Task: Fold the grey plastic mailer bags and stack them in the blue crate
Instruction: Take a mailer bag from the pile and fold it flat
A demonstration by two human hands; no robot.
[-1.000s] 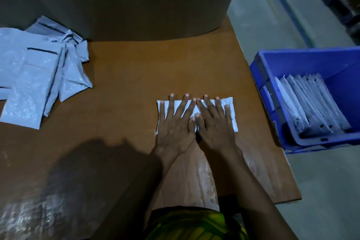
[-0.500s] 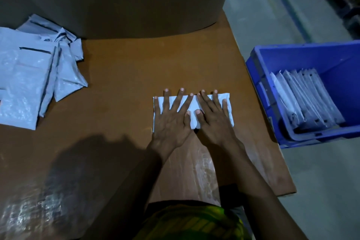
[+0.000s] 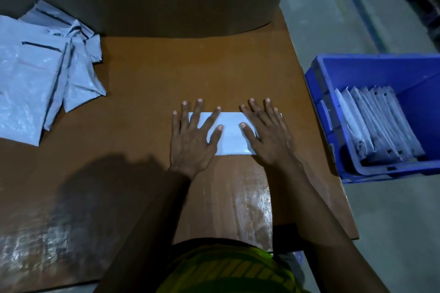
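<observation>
Two arms [image 3: 152, 216] come in from the bottom of the frame, both bare from the wrist to where the frame cuts them. Left hand [image 3: 192, 143] and right hand [image 3: 271, 140] bare, five fingers [image 3: 198, 112] showing on each, nails short with pale tips. Bottom centre: yellow-green garment [image 3: 228, 271] with a darker slanted stripe pattern and a dark band along its upper edge. Light is dim, finer detail can't be read

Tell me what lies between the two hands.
In the head view, the uncovered middle of the folded mailer bag; the left hand and right hand press flat on its two ends.
</observation>
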